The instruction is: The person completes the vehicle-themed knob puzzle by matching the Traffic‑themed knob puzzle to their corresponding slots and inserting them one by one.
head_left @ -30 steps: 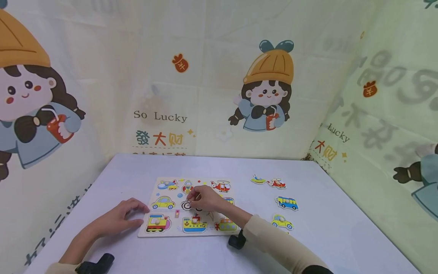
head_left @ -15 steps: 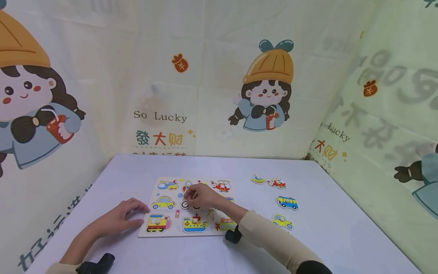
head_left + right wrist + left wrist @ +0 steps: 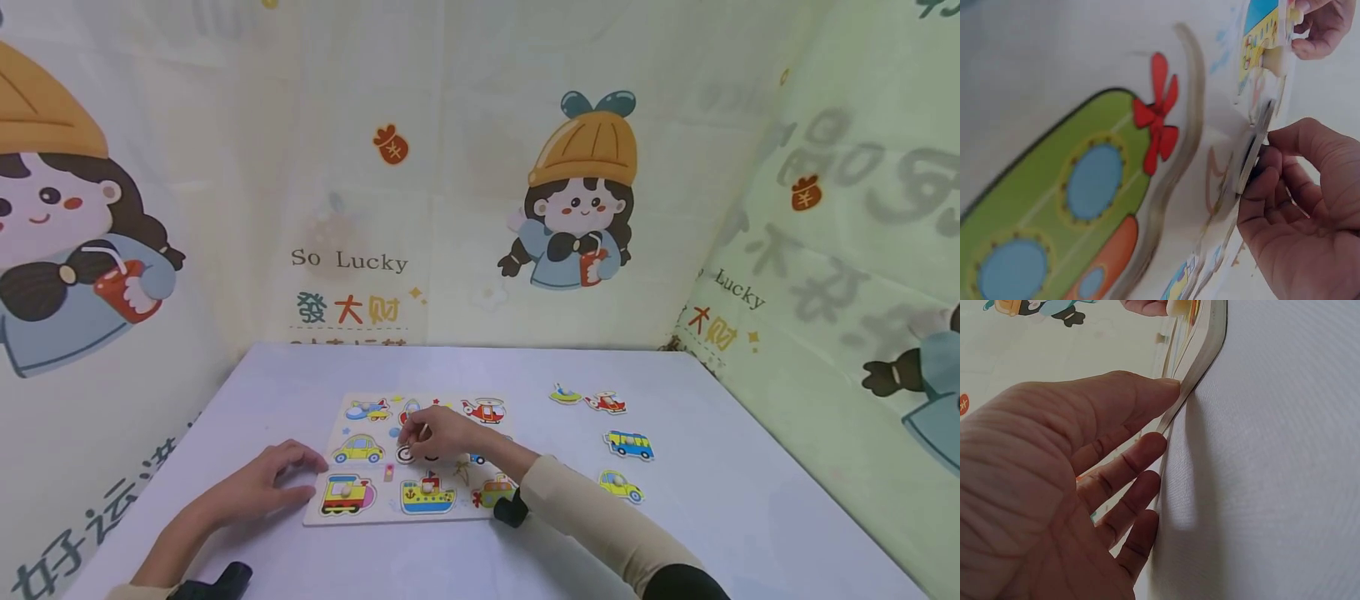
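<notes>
While the right hand (image 3: 442, 432) works over the middle of the puzzle board (image 3: 387, 500), its fingers pinch a thin puzzle piece (image 3: 1255, 145) by the rim, presumably so it can be angled; the piece tilts there, its picture hidden. The left hand (image 3: 262, 483) grasps nothing, its loosely bent fingers resting along the board's left edge, probably to steady it. Right of the board on the surface (image 3: 720, 517), the red helicopter (image 3: 606, 402), blue bus (image 3: 628, 444) and yellow car (image 3: 620, 486) lie face up, likely for easy picking.
</notes>
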The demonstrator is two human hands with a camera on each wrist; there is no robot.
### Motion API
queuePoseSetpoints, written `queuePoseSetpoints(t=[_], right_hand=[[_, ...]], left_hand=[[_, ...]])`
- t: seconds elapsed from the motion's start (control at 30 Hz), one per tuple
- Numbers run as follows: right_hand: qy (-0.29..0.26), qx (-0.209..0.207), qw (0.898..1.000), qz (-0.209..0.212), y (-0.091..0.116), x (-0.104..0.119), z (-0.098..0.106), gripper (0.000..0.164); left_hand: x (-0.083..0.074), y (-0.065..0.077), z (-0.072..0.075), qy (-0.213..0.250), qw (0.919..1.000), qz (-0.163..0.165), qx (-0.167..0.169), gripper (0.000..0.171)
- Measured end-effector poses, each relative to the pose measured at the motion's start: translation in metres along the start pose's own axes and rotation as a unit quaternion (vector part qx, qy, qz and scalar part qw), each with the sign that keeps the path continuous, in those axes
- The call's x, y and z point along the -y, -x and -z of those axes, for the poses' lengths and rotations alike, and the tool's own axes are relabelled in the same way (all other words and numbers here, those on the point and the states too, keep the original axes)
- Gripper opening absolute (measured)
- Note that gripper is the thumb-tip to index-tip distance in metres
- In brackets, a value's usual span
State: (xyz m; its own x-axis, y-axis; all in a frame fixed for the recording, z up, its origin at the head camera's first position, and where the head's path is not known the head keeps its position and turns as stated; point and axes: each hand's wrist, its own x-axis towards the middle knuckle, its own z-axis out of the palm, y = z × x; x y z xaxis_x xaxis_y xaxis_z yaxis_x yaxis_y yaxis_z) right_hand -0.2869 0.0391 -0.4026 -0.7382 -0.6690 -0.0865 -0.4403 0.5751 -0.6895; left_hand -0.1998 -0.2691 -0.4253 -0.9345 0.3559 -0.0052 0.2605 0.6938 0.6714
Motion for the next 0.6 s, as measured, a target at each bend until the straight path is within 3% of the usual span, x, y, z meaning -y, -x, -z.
queuePoseSetpoints(t=[0.2,0.6], right_hand=[[0.005,0.020,1.000,0.018,-0.0008,-0.0032,0.0026,0.012],[0.014,0.005,1.000,0.022,-0.0025,-0.0072,-0.0001,0.010]], left_hand=[[-0.0011,0.0009,-0.0011,-0.008,0.9999,-0.010,-0.006,0.032],[-0.0019,0.0011,-0.0018,-0.004,1.0000,0.000,-0.004,0.032]])
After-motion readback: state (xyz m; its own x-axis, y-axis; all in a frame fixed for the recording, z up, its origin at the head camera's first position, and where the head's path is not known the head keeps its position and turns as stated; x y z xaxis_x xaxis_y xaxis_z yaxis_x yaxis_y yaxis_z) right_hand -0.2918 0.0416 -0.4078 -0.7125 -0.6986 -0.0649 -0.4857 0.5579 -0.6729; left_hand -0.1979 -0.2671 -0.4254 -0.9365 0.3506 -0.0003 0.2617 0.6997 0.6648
